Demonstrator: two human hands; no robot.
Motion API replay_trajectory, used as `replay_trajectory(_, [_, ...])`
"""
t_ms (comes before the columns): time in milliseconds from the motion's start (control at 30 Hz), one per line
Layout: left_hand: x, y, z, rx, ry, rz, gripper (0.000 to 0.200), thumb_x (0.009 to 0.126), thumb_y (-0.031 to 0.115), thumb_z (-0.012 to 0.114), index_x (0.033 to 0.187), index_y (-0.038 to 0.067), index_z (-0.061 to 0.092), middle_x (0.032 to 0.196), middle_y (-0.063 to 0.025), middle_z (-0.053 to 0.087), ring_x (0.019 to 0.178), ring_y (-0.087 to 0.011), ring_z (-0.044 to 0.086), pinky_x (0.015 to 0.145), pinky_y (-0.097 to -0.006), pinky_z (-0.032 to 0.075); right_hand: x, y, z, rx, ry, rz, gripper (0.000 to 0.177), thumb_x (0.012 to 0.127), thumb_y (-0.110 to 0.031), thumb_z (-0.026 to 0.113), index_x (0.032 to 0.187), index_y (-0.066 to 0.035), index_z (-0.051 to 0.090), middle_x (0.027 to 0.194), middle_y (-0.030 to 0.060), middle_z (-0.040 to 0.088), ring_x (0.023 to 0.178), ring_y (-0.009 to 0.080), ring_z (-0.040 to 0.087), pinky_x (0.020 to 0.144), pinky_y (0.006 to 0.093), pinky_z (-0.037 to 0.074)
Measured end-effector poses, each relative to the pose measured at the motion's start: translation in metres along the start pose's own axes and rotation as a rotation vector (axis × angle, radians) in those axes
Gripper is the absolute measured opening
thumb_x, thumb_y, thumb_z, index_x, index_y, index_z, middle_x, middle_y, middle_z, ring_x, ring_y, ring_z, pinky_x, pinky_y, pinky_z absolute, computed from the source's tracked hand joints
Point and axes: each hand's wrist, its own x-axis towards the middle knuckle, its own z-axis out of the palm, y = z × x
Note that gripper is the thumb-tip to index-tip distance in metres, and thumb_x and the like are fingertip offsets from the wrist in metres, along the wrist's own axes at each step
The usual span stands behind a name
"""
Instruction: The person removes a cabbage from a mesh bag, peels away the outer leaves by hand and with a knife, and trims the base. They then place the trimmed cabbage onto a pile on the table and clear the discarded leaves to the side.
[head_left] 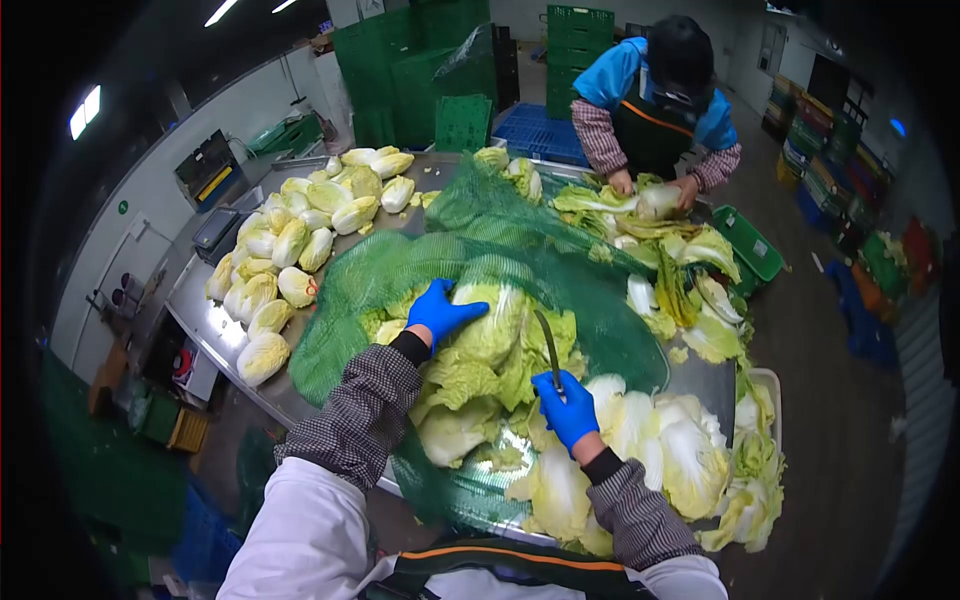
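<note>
My left hand, in a blue glove, lies on a large leafy napa cabbage, with thumb and fingers spread. My right hand, also gloved in blue, is closed around the handle of a curved knife. The dark, narrow blade points up and away from me, overlapping the cabbage's right side in this view. Green mesh netting lies around and behind this cabbage. Loose pale outer leaves are spread to the right of my right hand, and more lie below it.
Trimmed yellow-white cabbages are piled on the metal table at the left. Across the table a person handles a cabbage with both hands. A green crate stands beside them. A pale bin sits at the right edge.
</note>
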Motion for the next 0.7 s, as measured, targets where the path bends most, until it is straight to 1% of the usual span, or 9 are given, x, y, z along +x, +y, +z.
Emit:
replay_trajectory(33, [0.006, -0.009, -0.001, -0.028, 0.024, -0.006, 0.095, 0.059, 0.06, 0.079, 0.12, -0.008, 0.053, 0.116, -0.0217, 0.06, 0.105, -0.028, 0.06, 0.09, -0.0349, 0.046, 0.015, -0.004, 0.008, -0.011, 0.002, 0.009, 0.025, 0.09, -0.027, 0.061, 0.105, -0.008, 0.062, 0.071, 0.0008, 0.059, 0.058, 0.0077, 0.056, 0.051, 0.0261, 0.045])
replay_trajectory(100, [0.034, -0.027, -0.002, -0.047, -0.331, -0.046, 0.093, 0.062, 0.073, 0.066, 0.116, -0.002, 0.06, 0.114, -0.0202, 0.063, 0.105, -0.0334, 0.061, 0.092, -0.0366, 0.045, 0.051, 0.005, 0.023, -0.06, -0.005, -0.073, 0.032, 0.089, -0.034, 0.062, 0.111, -0.011, 0.059, 0.068, 0.0006, 0.058, 0.053, 0.0079, 0.053, 0.044, 0.0238, 0.044])
replay_trajectory(200, [0.013, -0.001, -0.001, 0.17, -0.259, 0.14, 0.091, 0.068, 0.077, 0.055, 0.112, -0.002, 0.063, 0.112, -0.0237, 0.062, 0.104, -0.0364, 0.06, 0.092, -0.039, 0.045, 0.086, 0.006, 0.044, -0.179, 0.036, -0.084, 0.05, 0.087, -0.042, 0.062, 0.121, -0.007, 0.054, 0.071, 0.0057, 0.061, 0.054, 0.0111, 0.056, 0.045, 0.0268, 0.045])
replay_trajectory(300, [0.031, -0.031, 0.019, 0.033, -0.258, 0.217, 0.09, 0.068, 0.07, 0.064, 0.118, -0.004, 0.057, 0.113, -0.0251, 0.061, 0.106, -0.0374, 0.059, 0.091, -0.0399, 0.045, 0.105, 0.004, 0.057, -0.267, 0.117, -0.064, 0.064, 0.084, -0.05, 0.063, 0.124, -0.001, 0.05, 0.077, 0.0111, 0.064, 0.062, 0.0182, 0.062, 0.055, 0.0315, 0.05])
replay_trajectory(333, [0.027, -0.026, 0.015, -0.107, -0.261, 0.214, 0.086, 0.067, 0.061, 0.072, 0.121, -0.004, 0.055, 0.116, -0.0221, 0.06, 0.107, -0.0325, 0.06, 0.09, -0.0383, 0.046, 0.111, 0.003, 0.061, -0.464, 0.173, -0.117, 0.079, 0.08, -0.058, 0.063, 0.126, 0.004, 0.047, 0.085, 0.0169, 0.065, 0.077, 0.0264, 0.065, 0.07, 0.0356, 0.05])
replay_trajectory(433, [0.027, -0.01, -0.002, -0.529, -0.488, -0.037, 0.085, 0.067, 0.052, 0.077, 0.124, -0.004, 0.051, 0.118, -0.0192, 0.059, 0.105, -0.0264, 0.06, 0.088, -0.0363, 0.048, 0.112, 0.002, 0.074, -0.444, 0.218, -0.074, 0.086, 0.078, -0.062, 0.063, 0.129, 0.005, 0.045, 0.09, 0.0196, 0.065, 0.086, 0.0302, 0.064, 0.078, 0.0366, 0.048])
replay_trajectory(467, [0.029, -0.007, 0.002, -0.519, -0.389, -0.16, 0.081, 0.069, 0.044, 0.08, 0.126, -0.004, 0.05, 0.115, -0.0164, 0.061, 0.101, -0.0227, 0.061, 0.086, -0.0343, 0.05, 0.106, -0.006, 0.075, -0.465, 0.211, -0.032, 0.088, 0.077, -0.062, 0.064, 0.13, 0.005, 0.044, 0.092, 0.0199, 0.064, 0.086, 0.0293, 0.063, 0.077, 0.0356, 0.048])
replay_trajectory(567, [0.015, 0.014, -0.011, -0.643, -0.574, -0.199, 0.074, 0.075, 0.037, 0.078, 0.127, -0.004, 0.047, 0.116, -0.0142, 0.06, 0.099, -0.0203, 0.062, 0.084, -0.0339, 0.051, 0.101, -0.002, 0.064, -0.408, 0.244, -0.065, 0.087, 0.077, -0.06, 0.065, 0.131, 0.004, 0.044, 0.093, 0.0192, 0.065, 0.084, 0.0273, 0.063, 0.077, 0.035, 0.048])
replay_trajectory(700, [0.004, -0.001, 0.022, -0.662, -0.565, 0.031, 0.064, 0.078, 0.029, 0.076, 0.127, -0.002, 0.049, 0.118, -0.0113, 0.06, 0.099, -0.0181, 0.06, 0.088, -0.0323, 0.048, 0.066, -0.014, 0.043, -0.23, 0.238, -0.073, 0.082, 0.077, -0.053, 0.069, 0.13, 0.004, 0.045, 0.091, 0.016, 0.065, 0.08, 0.0224, 0.062, 0.075, 0.0331, 0.049])
